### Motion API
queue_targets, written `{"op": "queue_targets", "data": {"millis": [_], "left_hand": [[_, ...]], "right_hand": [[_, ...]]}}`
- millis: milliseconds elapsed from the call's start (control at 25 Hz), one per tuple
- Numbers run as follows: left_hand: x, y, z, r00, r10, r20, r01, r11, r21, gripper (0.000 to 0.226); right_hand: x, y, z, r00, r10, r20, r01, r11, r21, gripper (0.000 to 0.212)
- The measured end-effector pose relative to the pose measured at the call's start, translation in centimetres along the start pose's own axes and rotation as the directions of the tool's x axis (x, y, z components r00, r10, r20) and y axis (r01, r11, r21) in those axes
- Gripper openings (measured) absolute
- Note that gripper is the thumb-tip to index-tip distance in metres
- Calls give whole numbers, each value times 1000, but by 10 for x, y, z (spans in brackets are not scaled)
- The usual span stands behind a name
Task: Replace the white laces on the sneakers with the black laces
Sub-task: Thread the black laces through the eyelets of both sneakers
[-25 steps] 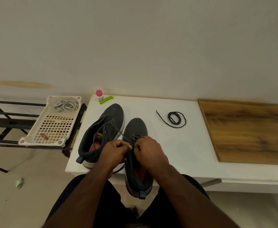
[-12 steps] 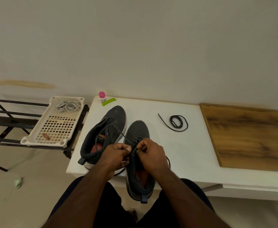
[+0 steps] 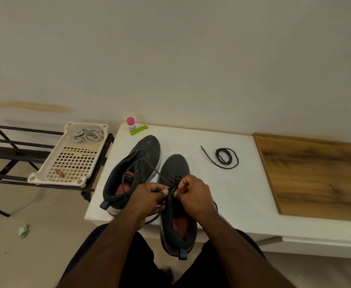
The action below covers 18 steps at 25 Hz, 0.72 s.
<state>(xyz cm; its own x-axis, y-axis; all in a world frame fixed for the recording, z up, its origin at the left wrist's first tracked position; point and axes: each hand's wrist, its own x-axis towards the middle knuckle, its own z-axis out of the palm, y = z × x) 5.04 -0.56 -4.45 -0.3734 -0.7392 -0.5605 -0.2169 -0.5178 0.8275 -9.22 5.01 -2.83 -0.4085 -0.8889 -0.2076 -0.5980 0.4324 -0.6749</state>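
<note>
Two dark grey sneakers stand side by side on the white table (image 3: pixel 243 194). The left sneaker (image 3: pixel 145 150) carries a black lace loosely threaded. The right sneaker (image 3: pixel 176 165) overhangs the table's front edge with its heel toward me. Over its eyelets my left hand (image 3: pixel 149 196) and my right hand (image 3: pixel 193 194) each pinch a strand of the black lace (image 3: pixel 171 191). A spare black lace (image 3: pixel 225 156) lies coiled on the table to the right. The white laces (image 3: pixel 87 135) sit in a heap in a cream perforated tray (image 3: pixel 45 173) on the left.
The tray rests on a black metal rack (image 3: pixel 8 144) left of the table. A small pink-capped bottle (image 3: pixel 131 123) and a green clip (image 3: pixel 139 129) stand at the table's back left corner. A wooden board (image 3: pixel 315 175) covers the table's right side. Crumpled paper (image 3: pixel 23 230) lies on the floor.
My view has dipped slightly, so everything sits lower in frame. My hands have shifted a little over the right sneaker's eyelets, still pinching the black lace.
</note>
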Motion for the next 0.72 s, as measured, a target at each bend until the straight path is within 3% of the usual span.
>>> {"op": "queue_targets", "data": {"millis": [240,520,720], "left_hand": [[1,1,-2,995,103,-6,-100,979,180,20],[6,0,1,980,194,-45,-170,934,313,5],[8,-1,1,957,283,-59,-236,883,405,11]], "right_hand": [[-5,-6,0,997,-81,-8,79,991,-108,17],[-8,-7,-1,982,-181,47,186,938,-293,7],[-11,-4,-4,982,-187,-7,181,957,-228,8]]}}
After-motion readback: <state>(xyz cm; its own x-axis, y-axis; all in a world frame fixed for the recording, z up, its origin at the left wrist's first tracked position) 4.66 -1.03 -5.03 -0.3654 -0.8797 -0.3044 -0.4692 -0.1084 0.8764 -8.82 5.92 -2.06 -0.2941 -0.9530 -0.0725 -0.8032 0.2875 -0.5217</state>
